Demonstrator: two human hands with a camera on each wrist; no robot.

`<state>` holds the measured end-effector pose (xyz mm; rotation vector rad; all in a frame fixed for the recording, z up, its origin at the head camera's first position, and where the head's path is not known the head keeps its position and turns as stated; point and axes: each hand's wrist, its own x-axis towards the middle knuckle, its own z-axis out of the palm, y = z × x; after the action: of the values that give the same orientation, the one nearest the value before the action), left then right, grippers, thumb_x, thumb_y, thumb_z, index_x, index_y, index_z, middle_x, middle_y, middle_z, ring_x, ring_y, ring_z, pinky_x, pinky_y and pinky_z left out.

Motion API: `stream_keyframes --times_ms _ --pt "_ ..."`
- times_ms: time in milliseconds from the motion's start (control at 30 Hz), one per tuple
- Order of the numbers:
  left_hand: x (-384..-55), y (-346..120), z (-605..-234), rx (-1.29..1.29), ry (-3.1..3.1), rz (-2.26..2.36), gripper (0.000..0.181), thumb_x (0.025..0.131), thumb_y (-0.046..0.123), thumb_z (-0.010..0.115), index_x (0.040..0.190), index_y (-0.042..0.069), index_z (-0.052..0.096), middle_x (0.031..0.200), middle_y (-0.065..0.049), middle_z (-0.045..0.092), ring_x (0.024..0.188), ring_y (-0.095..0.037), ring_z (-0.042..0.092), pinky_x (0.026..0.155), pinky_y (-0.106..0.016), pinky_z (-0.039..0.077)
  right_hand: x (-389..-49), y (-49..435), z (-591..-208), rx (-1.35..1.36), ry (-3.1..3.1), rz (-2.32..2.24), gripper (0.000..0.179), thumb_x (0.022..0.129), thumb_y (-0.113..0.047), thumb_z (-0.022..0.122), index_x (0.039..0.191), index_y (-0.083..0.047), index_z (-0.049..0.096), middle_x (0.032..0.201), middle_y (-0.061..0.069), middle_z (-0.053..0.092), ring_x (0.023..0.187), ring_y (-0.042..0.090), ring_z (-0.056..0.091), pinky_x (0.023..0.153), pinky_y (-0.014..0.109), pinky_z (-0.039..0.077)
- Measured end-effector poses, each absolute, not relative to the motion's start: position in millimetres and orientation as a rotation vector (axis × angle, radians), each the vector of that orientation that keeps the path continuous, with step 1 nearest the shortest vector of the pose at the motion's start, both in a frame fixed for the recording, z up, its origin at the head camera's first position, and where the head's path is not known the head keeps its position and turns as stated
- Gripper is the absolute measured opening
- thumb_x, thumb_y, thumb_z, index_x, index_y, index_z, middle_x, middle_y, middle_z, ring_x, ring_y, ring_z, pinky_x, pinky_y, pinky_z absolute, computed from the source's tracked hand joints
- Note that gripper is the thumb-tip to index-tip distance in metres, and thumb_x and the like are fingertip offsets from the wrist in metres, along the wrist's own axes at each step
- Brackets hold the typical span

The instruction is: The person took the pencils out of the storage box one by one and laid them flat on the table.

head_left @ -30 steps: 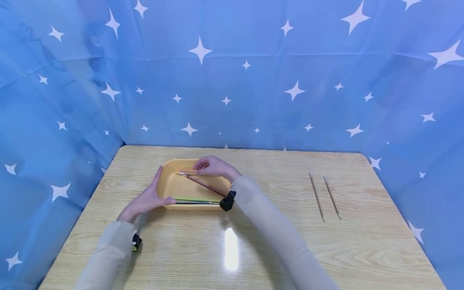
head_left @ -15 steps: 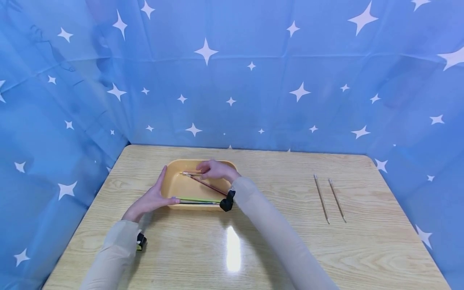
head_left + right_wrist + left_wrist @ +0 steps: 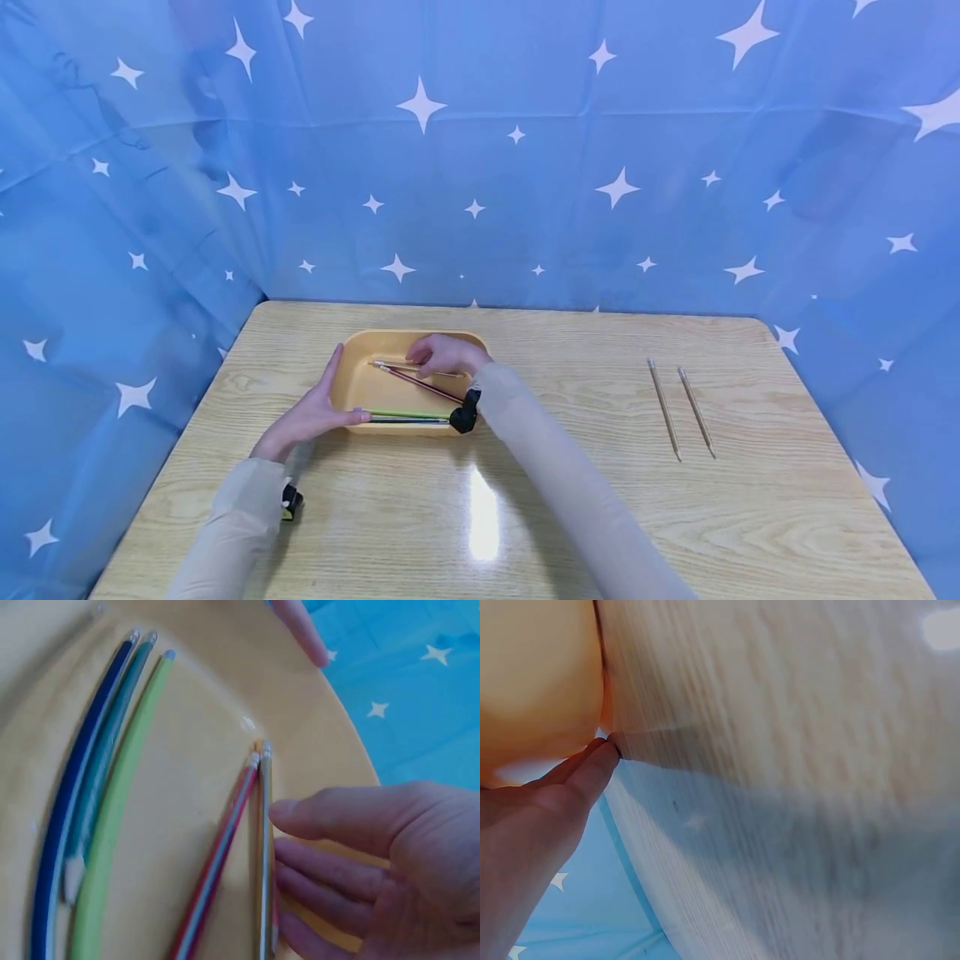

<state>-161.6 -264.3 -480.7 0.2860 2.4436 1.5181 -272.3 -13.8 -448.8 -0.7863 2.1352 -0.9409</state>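
Touching one tray [image 3: 382, 396]: left hand [image 3: 311, 417]

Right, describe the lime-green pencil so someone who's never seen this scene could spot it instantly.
On the wooden table, find the yellow tray. Look along its near side. The lime-green pencil lies innermost there, far brighter than the teal pencil and dark blue pencil beside it.

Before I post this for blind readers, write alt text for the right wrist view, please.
A right hand is alongside a gold pencil in a yellow tray, near a red pencil. A navy pencil, a teal pencil and a green pencil lie further left; part of a left hand shows above.
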Motion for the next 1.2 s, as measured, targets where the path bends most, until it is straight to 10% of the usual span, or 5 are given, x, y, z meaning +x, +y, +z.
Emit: stream_keyframes --times_ms 1200 --pt "-161 -263 -482 0.268 2.436 1.53 0.123 0.078 0.02 0.081 0.153 0.014 -0.016 0.157 -0.025 -0.008 0.141 -0.047 0.007 0.111 -0.059 0.01 -281 -24 -461 -0.778 2.138 -0.915 0.029 0.084 0.0 0.066 0.114 0.002 0.064 0.097 0.004 0.064 0.083 0.014 0.056 0.071 0.023 0.048"
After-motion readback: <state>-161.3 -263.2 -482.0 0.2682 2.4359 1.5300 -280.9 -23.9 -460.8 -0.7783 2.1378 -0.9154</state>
